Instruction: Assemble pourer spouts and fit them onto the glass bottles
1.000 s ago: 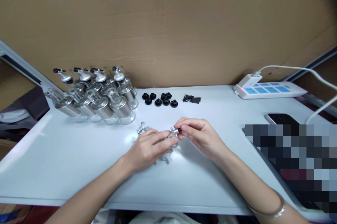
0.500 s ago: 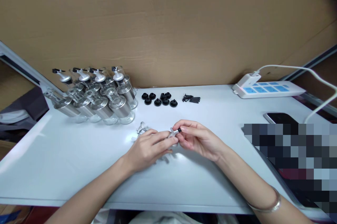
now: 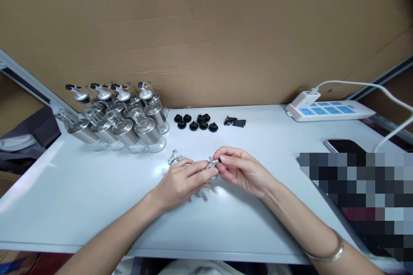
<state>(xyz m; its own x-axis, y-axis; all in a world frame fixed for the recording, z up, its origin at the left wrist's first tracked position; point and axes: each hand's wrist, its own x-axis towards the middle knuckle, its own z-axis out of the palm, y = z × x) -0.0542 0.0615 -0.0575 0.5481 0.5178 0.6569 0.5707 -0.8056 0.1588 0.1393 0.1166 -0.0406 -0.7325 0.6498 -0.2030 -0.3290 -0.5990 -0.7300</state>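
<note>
Both hands meet over the middle of the white table [image 3: 97, 206]. My left hand [image 3: 180, 182] is closed around a small silver pourer spout [image 3: 212, 163], pinching it from the left. My right hand [image 3: 243, 169] pinches the spout's tip, where a small black piece [image 3: 219, 160] shows between thumb and forefinger. More clear and silver spout parts [image 3: 174, 157] lie on the table just behind and under my left hand, partly hidden by it.
Several glass-and-steel dispenser bottles [image 3: 129, 124] stand and lie at the back left. Black rubber stoppers [image 3: 195, 122] and a heap of small black pins [image 3: 235, 121] lie behind the hands. A power strip [image 3: 329, 110] and a phone [image 3: 343, 145] are at the right. A cardboard wall [image 3: 206, 29] closes the back.
My right hand has turned slightly and drawn its fingers in round the spout's tip. The left hand and everything on the table stay where they were.
</note>
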